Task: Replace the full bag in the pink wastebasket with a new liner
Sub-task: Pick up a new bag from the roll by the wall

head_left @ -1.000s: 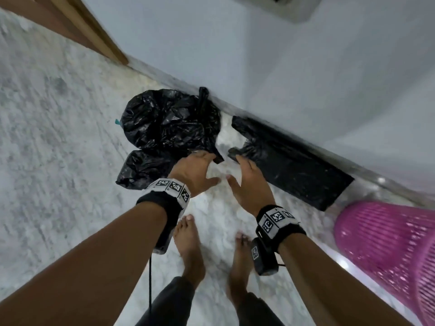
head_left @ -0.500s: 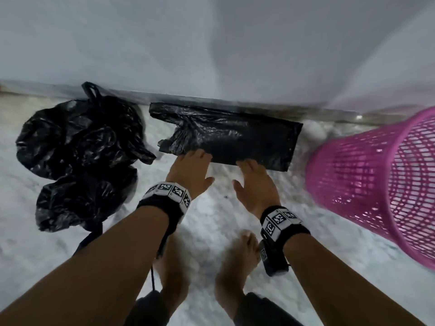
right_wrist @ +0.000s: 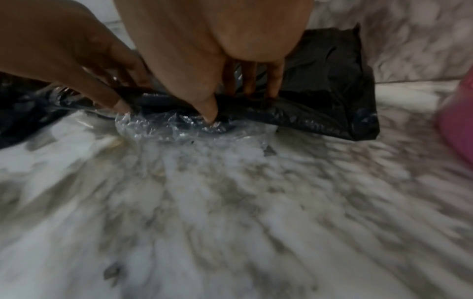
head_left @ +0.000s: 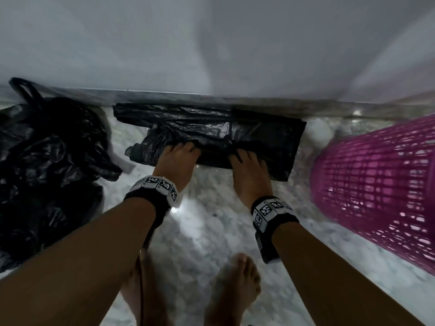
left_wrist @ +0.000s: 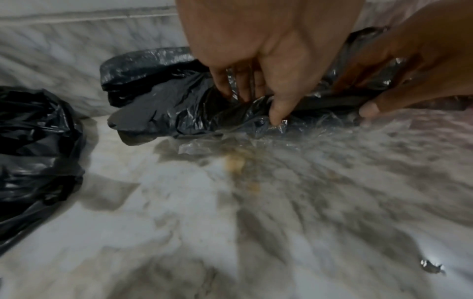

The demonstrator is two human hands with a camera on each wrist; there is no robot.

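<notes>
A flat black new liner lies on the marble floor along the wall base, with crinkled clear wrap at its near edge. My left hand pinches that near edge left of centre, fingers on top and thumb in front, as the left wrist view shows. My right hand grips the same edge further right. The full black bag sits knotted on the floor to the left. The pink mesh wastebasket stands at the right, with no bag showing in it.
A grey skirting strip runs under the white wall right behind the liner. The marble floor stretches toward me. My bare feet stand just behind the hands. A small dark scrap lies on the floor.
My view swung right from the full bag to the liner. Both hands moved forward onto the liner's near edge and curled round it; they were open and off it before.
</notes>
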